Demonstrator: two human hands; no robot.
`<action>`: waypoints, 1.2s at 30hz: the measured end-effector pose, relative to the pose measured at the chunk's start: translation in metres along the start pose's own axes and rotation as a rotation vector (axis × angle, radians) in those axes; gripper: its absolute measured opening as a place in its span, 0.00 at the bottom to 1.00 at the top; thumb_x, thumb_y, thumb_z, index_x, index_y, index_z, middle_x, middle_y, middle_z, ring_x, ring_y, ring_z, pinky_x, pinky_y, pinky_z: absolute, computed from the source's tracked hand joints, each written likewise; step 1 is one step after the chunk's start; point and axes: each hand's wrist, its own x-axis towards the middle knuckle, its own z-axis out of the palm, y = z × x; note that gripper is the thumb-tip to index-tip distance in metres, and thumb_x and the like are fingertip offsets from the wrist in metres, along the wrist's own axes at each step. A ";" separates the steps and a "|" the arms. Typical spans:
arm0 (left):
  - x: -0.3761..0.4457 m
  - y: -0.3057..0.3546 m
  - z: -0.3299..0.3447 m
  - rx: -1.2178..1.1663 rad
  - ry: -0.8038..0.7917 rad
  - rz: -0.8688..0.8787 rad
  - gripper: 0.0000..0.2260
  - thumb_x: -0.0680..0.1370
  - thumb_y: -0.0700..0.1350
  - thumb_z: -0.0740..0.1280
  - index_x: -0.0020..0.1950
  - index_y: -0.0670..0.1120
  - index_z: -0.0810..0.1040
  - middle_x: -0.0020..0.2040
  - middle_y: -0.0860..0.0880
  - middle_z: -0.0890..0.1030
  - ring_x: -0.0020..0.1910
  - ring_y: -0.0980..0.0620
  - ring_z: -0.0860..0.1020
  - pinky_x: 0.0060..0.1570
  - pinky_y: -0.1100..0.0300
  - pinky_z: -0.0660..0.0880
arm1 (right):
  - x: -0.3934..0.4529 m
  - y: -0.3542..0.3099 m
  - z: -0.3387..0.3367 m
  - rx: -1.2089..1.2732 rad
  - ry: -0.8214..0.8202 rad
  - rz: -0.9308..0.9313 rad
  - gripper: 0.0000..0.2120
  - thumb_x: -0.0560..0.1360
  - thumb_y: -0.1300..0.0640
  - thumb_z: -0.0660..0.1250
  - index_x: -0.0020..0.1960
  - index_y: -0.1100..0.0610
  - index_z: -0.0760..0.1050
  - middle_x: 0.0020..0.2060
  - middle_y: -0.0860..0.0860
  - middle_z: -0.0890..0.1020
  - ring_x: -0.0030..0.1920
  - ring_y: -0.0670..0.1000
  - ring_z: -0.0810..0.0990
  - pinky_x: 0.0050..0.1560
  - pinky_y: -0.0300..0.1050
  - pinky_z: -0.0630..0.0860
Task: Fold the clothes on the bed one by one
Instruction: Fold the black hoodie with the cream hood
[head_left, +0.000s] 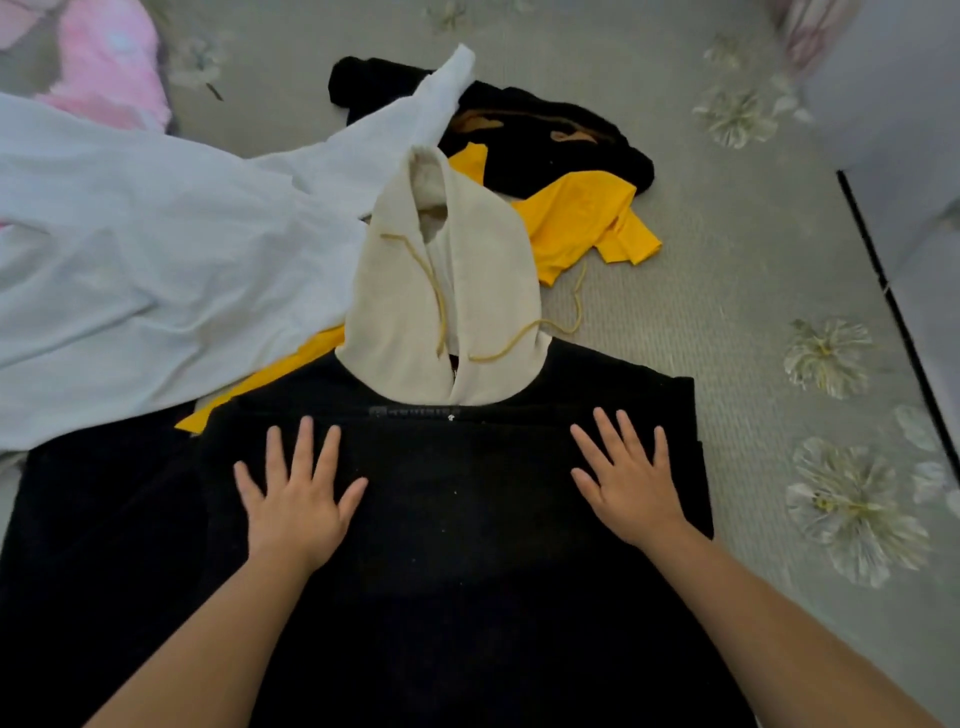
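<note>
**Both palms flat on the black hoodie, mid-fold**

Black hoodie (447, 519) lies spread on the bed (753, 291), nearest the person, cream hood (457, 291) pointing away. Yellow drawstring (519, 348) trails off the hood onto the bedspread.

Left hand (298, 499) and right hand (631, 483) rest on the chest of the garment, fingers straight and splayed, gripping nothing. Likely reason: pressing out wrinkles and pinning the cloth so it does not slip while the shape is squared up. Hands sit well apart, one toward each side, which spreads the pressure across the width.

Right edge of the hoodie runs straight, as if a sleeve is already turned in under there; the dark fabric hides the layers, so not certain. Left side spreads wider and looser.

Beyond, waiting their turn: a white garment (156, 249) draped at left, overlapping the hood's edge; a yellow shirt (576, 223) partly under the hood; another black piece (545, 140) farthest off. Pink fabric (109, 62) in the far left corner.

Judgement: the hood needs folding down next.
</note>
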 end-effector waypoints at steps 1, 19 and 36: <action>0.003 0.000 0.002 0.011 -0.021 -0.011 0.30 0.77 0.63 0.42 0.74 0.54 0.36 0.75 0.49 0.37 0.73 0.43 0.35 0.69 0.39 0.43 | 0.004 0.003 0.003 0.010 -0.023 0.007 0.26 0.78 0.42 0.45 0.74 0.44 0.44 0.75 0.48 0.44 0.74 0.52 0.38 0.69 0.56 0.32; 0.062 0.027 -0.038 -0.455 0.225 0.034 0.41 0.70 0.65 0.39 0.73 0.38 0.57 0.74 0.38 0.56 0.74 0.42 0.52 0.71 0.46 0.50 | 0.153 -0.072 -0.109 0.475 0.296 0.001 0.19 0.77 0.58 0.60 0.66 0.64 0.68 0.63 0.61 0.72 0.64 0.59 0.68 0.62 0.50 0.63; 0.075 0.027 -0.032 -0.543 0.317 0.215 0.28 0.79 0.56 0.51 0.68 0.34 0.65 0.68 0.37 0.68 0.67 0.41 0.68 0.65 0.47 0.65 | 0.170 -0.064 -0.160 1.031 0.275 -0.015 0.11 0.73 0.71 0.61 0.53 0.67 0.78 0.54 0.54 0.75 0.55 0.50 0.71 0.55 0.45 0.69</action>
